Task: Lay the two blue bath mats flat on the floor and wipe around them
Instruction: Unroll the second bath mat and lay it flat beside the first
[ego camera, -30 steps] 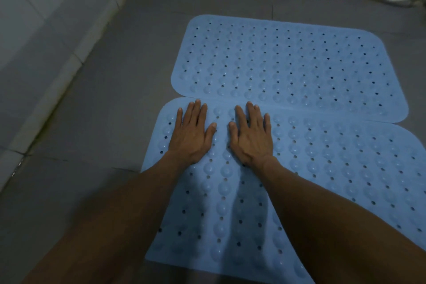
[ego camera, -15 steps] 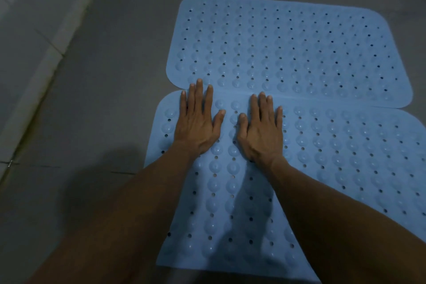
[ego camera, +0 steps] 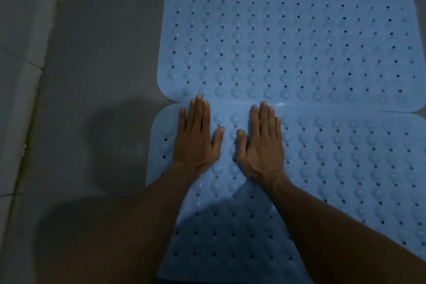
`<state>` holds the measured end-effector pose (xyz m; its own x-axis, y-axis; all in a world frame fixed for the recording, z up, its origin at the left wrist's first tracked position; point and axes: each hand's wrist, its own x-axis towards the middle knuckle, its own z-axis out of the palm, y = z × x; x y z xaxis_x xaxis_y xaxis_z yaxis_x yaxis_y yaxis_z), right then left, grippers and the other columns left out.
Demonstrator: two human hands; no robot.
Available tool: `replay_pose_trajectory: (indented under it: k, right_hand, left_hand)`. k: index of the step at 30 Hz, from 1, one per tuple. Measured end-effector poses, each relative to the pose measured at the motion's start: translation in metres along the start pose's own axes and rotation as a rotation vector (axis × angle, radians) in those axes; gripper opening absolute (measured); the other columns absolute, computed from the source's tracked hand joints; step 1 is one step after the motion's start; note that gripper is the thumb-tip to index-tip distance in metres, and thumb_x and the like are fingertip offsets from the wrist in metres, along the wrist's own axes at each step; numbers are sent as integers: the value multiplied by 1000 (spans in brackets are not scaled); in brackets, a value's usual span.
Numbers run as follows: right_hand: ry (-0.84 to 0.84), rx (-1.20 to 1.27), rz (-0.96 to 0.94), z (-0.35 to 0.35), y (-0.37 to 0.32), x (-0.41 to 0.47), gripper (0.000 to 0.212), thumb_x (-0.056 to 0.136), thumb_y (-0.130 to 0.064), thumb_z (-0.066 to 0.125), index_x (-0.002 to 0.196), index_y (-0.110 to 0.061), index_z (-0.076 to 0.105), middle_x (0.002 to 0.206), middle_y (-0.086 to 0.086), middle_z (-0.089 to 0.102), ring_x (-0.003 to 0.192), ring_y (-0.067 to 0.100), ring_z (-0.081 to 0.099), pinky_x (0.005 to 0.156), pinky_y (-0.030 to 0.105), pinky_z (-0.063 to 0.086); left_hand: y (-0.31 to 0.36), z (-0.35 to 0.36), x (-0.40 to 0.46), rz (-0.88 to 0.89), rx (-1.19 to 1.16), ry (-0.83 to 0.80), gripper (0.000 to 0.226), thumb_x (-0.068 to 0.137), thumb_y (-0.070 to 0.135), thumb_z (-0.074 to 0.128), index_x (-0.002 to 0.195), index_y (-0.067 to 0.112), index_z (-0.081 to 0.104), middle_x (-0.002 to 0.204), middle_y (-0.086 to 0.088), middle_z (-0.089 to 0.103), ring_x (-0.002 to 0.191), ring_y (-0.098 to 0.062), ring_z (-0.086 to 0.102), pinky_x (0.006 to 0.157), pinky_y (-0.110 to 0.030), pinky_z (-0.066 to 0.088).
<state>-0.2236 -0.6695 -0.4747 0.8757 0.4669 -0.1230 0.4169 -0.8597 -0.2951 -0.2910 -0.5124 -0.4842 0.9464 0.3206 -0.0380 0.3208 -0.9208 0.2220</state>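
Note:
Two light blue bath mats with round bumps and small holes lie on the grey floor, long edges side by side. The far mat (ego camera: pixel 299 37) lies flat, and its near edge slightly overlaps the near mat (ego camera: pixel 345 163). My left hand (ego camera: pixel 196 138) presses palm down on the near mat's far left part, its fingertips reaching the seam between the mats. My right hand (ego camera: pixel 262 143) lies flat beside it, fingers together and also touching the seam. Neither hand holds anything. My forearms cover the near mat's lower middle.
Grey tiled floor (ego camera: pixel 99 53) stretches to the left of the mats. A pale tiled step or wall base (ego camera: pixel 25 71) runs along the left edge. My head's shadow falls on the floor left of the near mat.
Both hands have slid forward along the near mat to the seam with the far mat. The view has tipped down and come closer to the mats.

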Motion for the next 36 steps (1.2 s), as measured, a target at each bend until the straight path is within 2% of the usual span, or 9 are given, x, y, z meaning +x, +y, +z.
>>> replay_pose_trajectory:
  k: [12, 21, 36]
  right_hand:
    - [14, -4, 3, -2, -2, 0, 70, 101, -39, 33, 158, -6, 8, 166, 13, -1, 153, 24, -6, 124, 46, 7]
    - [54, -49, 10, 0, -3, 1, 69, 101, -41, 31, 158, -8, 12, 166, 13, 4, 154, 23, -2, 124, 47, 8]
    - [39, -23, 10, -2, -1, 0, 69, 100, -42, 32, 158, -10, 14, 166, 12, 4, 154, 23, -2, 124, 46, 6]
  left_hand:
    - [4, -10, 1, -23, -13, -58, 72, 101, 45, 30, 153, -1, 12, 162, -17, 6, 151, -27, 1, 122, -50, 5]
    - [6, -10, 0, -54, 38, -84, 71, 101, 46, 23, 154, 1, 7, 163, -15, 0, 151, -25, -3, 122, -48, 4]
    - [7, -7, -3, -44, 60, -38, 71, 101, 46, 24, 153, 0, 14, 162, -17, 9, 151, -27, 5, 121, -50, 10]
